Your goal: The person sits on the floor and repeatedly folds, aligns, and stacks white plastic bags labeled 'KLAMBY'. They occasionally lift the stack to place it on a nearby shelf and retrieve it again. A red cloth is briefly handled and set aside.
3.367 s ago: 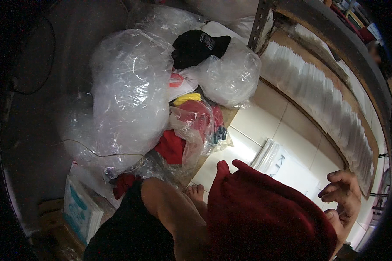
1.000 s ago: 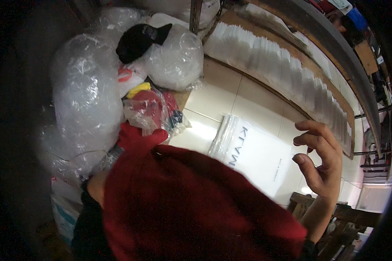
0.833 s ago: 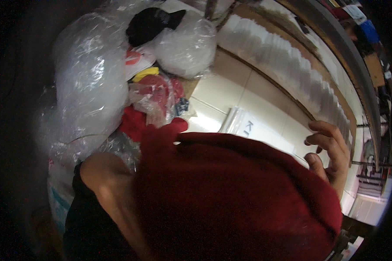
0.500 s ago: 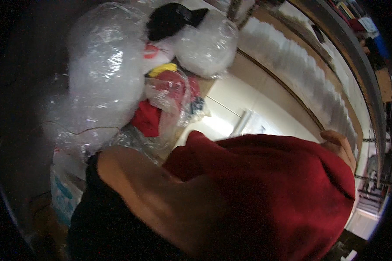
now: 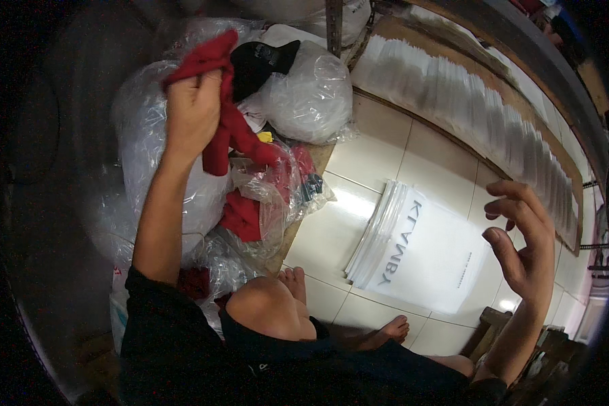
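Raised at the upper left, my left hand (image 5: pixel 195 115) is closed round a bunched dark-red cloth (image 5: pixel 215 154). One end of the cloth sticks up above the fist, and its other end hangs toward a pile of red cloths (image 5: pixel 242 215) partly inside clear plastic. My right hand (image 5: pixel 524 240) is at the right with fingers bent and apart, holding nothing. Below and left of it, a stack of flat, translucent white plastic bags with dark lettering (image 5: pixel 433 250) lies on the tiled floor.
Big clear plastic bundles (image 5: pixel 308 95) fill the left and back, with a black cap (image 5: pixel 260 64) among them. A long row of white plastic packets (image 5: pixel 453 91) stands on a shelf at the upper right. A wooden stool-like piece (image 5: pixel 490 331) is near my right forearm.
The red cloth, which was spread broadly in front of me, is now bunched in my left hand at the upper left. My right hand is empty, and the bag stack is uncovered.
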`<state>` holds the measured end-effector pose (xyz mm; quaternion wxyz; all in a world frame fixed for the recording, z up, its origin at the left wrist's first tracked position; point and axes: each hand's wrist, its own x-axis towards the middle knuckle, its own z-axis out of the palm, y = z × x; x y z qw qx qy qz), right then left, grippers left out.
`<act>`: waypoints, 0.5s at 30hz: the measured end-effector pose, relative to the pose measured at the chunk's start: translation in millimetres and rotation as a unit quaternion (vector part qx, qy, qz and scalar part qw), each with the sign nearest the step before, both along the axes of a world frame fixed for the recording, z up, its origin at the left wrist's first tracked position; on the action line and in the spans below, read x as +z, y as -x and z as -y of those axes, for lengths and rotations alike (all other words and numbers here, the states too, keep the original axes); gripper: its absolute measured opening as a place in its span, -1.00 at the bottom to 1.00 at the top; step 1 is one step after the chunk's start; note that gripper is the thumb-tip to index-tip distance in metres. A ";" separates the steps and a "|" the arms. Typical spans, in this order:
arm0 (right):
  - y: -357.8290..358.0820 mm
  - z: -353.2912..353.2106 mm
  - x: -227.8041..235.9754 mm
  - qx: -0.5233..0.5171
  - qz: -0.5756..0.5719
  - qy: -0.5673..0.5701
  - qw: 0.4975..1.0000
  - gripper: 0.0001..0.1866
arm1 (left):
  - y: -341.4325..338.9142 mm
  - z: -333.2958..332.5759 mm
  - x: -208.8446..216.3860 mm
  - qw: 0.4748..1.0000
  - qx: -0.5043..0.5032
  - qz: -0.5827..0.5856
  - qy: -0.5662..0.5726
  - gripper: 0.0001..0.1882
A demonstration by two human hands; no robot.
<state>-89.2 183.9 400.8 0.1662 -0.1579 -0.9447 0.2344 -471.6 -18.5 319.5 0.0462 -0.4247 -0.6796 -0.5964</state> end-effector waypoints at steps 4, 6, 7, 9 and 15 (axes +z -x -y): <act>-0.6 -10.3 -2.8 0.037 -0.004 0.016 0.999 -0.75 | 80.8 7.9 -112.2 0.935 0.098 -0.015 0.342 -0.76; -6.3 -15.9 -5.2 0.054 -0.007 -0.009 0.998 -0.74 | 98.9 26.1 -175.2 0.922 0.037 0.302 0.240 -0.79; -7.1 -21.7 -8.3 0.066 0.003 -0.019 0.998 -0.72 | 99.4 39.2 -194.4 0.889 0.021 0.430 0.154 -0.79; -23.8 -31.7 -11.4 0.049 0.040 -0.027 0.998 -0.69 | 70.8 41.8 -210.2 0.893 0.027 0.423 0.153 -0.73; -54.9 -52.8 -37.7 0.003 0.042 0.016 0.999 -0.79 | -113.3 -13.8 -59.4 0.882 -0.272 0.372 0.096 -0.47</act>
